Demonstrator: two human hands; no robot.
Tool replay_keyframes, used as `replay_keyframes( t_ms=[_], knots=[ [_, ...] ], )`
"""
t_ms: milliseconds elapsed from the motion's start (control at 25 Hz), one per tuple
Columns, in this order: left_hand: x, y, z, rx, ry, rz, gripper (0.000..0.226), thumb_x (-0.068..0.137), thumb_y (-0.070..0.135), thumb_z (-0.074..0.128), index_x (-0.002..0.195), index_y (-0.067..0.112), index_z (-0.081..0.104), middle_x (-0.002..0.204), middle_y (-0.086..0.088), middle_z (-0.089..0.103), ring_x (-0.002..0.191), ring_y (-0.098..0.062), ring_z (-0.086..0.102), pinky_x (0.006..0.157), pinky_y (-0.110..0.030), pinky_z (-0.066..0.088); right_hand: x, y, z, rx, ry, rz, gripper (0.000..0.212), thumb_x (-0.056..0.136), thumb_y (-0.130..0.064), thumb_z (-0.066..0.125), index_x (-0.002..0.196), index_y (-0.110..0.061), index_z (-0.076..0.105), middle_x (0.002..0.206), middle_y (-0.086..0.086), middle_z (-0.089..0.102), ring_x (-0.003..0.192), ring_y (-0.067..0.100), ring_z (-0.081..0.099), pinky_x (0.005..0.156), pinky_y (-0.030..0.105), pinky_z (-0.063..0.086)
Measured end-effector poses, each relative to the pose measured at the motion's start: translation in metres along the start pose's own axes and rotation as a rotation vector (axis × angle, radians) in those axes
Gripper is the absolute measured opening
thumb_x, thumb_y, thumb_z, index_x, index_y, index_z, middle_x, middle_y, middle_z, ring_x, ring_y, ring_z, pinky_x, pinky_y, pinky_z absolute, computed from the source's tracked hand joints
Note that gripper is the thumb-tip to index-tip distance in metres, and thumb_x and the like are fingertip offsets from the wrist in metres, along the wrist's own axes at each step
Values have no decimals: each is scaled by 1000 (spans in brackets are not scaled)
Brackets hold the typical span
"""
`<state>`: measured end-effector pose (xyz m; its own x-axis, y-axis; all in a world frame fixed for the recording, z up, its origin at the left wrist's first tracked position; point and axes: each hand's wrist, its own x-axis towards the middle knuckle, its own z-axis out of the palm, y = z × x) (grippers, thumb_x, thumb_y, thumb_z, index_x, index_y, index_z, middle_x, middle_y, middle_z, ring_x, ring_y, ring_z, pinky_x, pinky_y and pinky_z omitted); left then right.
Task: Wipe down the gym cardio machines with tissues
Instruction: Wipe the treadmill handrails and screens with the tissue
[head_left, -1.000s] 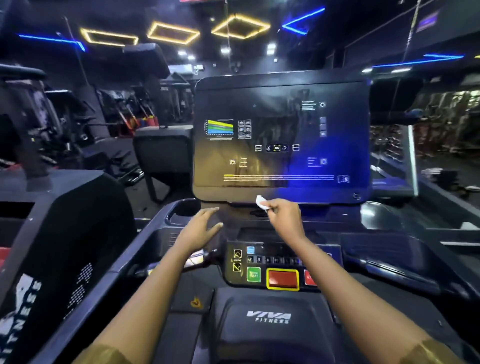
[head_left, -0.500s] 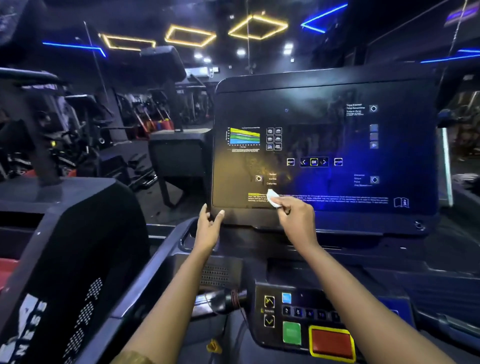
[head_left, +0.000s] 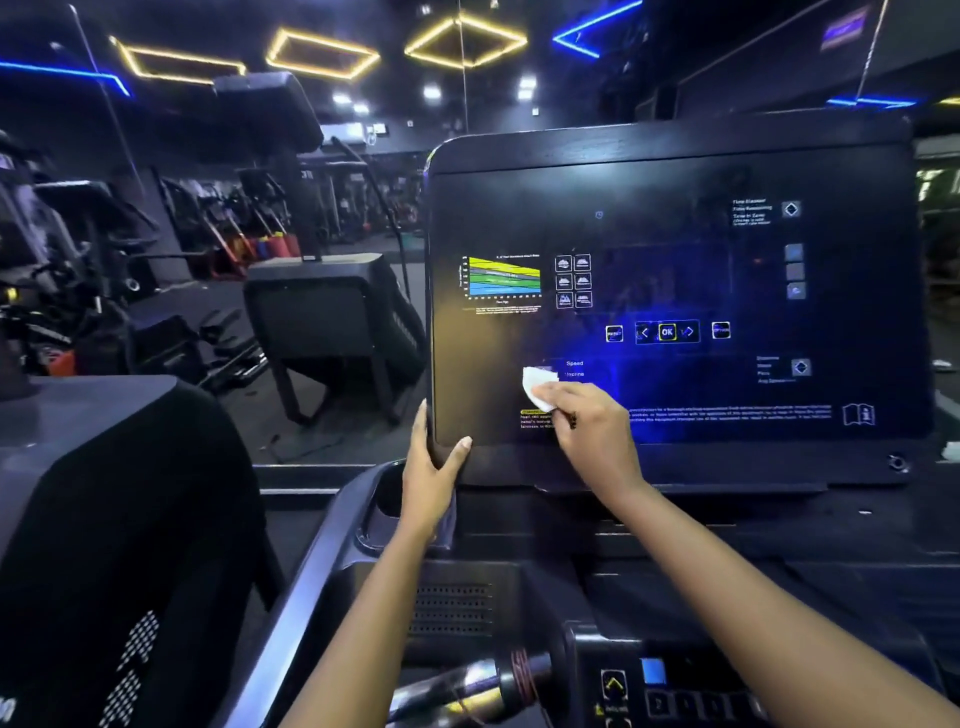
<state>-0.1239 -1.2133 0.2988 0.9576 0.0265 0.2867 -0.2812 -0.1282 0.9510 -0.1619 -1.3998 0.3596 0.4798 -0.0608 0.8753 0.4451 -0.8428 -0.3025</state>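
The treadmill's large dark console screen fills the upper right, with a coloured chart, an OK button and small text on it. My right hand pinches a small white tissue and presses it against the lower left part of the screen. My left hand grips the screen's lower left corner, thumb on the front face and fingers round the left edge.
Below the screen sit a cup holder, a chrome handlebar and a button panel. A dark machine housing stands close at the left. More gym machines stand behind.
My view has closed in on the screen. My right hand has carried the tissue up from the screen's bottom edge onto its face. My left hand has come up and taken hold of the corner.
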Motion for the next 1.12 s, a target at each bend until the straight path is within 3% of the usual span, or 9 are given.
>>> replay_keyframes(
  t_ms=[120, 200, 360, 520, 640, 800, 880, 1120],
  knots=[
    [-4, 2, -2, 61, -6, 115, 77, 88, 23, 68, 144, 46, 20, 150, 23, 29, 136, -4, 33, 116, -34, 28, 2, -15, 12, -35, 49, -158, 32, 76, 3, 50, 95, -6, 73, 92, 5, 72, 78, 25, 64, 77, 23, 46],
    [-3, 0, -6, 114, -48, 144, 86, 84, 24, 72, 142, 50, 15, 150, 27, 25, 136, -2, 33, 115, -31, 29, -1, -24, 24, -65, -25, -252, 36, 78, -3, 44, 102, -5, 71, 98, 4, 71, 84, 21, 60, 76, 24, 49],
    [1, -8, -14, 147, -118, 189, 95, 70, 47, 75, 138, 59, 10, 154, 14, 29, 138, -2, 34, 114, -32, 31, -31, -24, 52, -120, -255, -314, 41, 82, -10, 40, 114, -4, 65, 114, 4, 66, 100, 16, 49, 63, 29, 57],
    [1, -9, -15, 134, -118, 174, 96, 63, 58, 73, 136, 65, 12, 152, 15, 34, 136, -3, 37, 113, -39, 34, -32, -8, 51, -174, -294, -447, 36, 84, -7, 46, 115, -2, 64, 121, 5, 63, 107, 16, 50, 70, 29, 57],
    [4, -12, -14, 101, -111, 145, 101, 58, 64, 77, 136, 67, 14, 151, 13, 36, 137, -8, 38, 112, -45, 35, -19, 14, 35, -201, -249, -440, 35, 85, -4, 46, 114, -2, 65, 117, 4, 65, 102, 18, 51, 70, 31, 57],
    [6, -16, -14, 80, -118, 137, 104, 55, 72, 75, 139, 64, 15, 152, 15, 34, 139, -10, 36, 113, -47, 32, 12, 49, 0, -278, -54, -274, 37, 84, 1, 42, 110, -2, 68, 111, 7, 68, 95, 20, 47, 69, 34, 56],
    [6, -17, -13, 75, -121, 141, 103, 56, 70, 75, 139, 63, 15, 152, 16, 33, 139, -9, 35, 114, -47, 32, 19, 41, -1, -257, 6, -222, 37, 82, 3, 44, 111, 1, 66, 106, 10, 68, 93, 22, 48, 76, 34, 51],
    [6, -14, -15, 118, -140, 172, 98, 60, 57, 75, 135, 70, 12, 153, 12, 33, 137, -5, 37, 113, -43, 34, -11, -8, 57, -270, -208, -750, 35, 86, -7, 43, 111, -1, 67, 114, 6, 67, 105, 17, 46, 93, 27, 42]
  ],
)
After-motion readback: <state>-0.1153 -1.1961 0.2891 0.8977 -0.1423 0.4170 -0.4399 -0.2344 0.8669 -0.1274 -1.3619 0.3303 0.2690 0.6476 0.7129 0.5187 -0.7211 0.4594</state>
